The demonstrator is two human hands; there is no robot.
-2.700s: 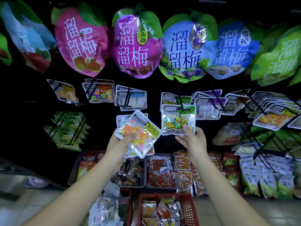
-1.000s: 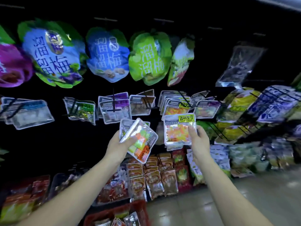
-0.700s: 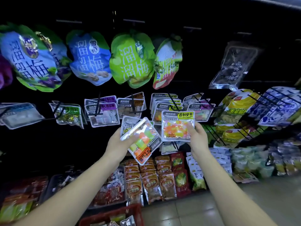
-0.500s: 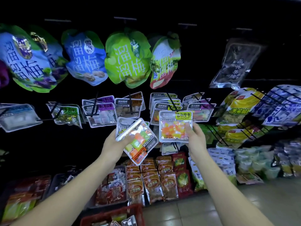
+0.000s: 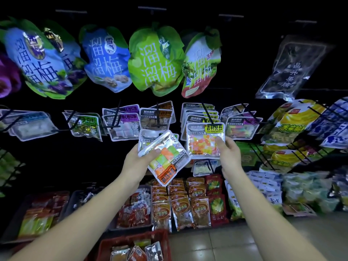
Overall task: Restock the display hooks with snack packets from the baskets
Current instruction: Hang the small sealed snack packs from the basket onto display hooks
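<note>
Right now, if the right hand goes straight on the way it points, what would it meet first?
Probably the stack of yellow-label packets on the black hook, behind the packet the right hand holds; depth unclear.

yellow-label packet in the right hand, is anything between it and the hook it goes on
Nothing visible. The yellow-label packet, pinched by the right hand, has its top edge at the tip of the black hook; matching packets hang farther back on it.

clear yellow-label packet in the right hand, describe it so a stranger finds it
Find the bright green leaf-shaped bag, top centre. Below and right of it, the right hand holds an upright clear packet. Unlike the tilted orange-labelled packet in the left hand, its corner label is yellow.
</note>
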